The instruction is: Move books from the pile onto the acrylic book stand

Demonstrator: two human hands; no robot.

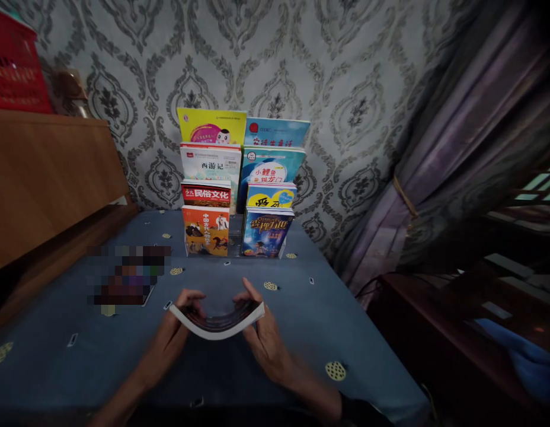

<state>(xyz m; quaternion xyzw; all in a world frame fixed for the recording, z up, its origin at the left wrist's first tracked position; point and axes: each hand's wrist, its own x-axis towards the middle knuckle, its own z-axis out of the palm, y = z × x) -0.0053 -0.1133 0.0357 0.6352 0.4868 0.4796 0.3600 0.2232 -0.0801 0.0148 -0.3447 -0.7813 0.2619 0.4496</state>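
Observation:
Between my two hands a dark-covered paperback book [215, 333] is bent into a downward curve, its white page edges facing me. My left hand [181, 317] is closed around the book's left end. On the opposite end my right hand [262, 332] grips it, with one finger stretched out past the edge. Most of the cover is hidden by the bend. Beyond the hands, a clear stepped rack [234, 248] carries several upright books in two columns. At its front stand an orange book [207, 231] and a blue book [265, 234].
A blue cloth with pineapple prints covers the table [230, 385]. A blurred-out flat item [128, 279] lies at the left. Brown wooden furniture [57, 178] bears a red basket [17, 65]. At the right hang a purple curtain [390, 225] and a dark reddish surface [426, 314].

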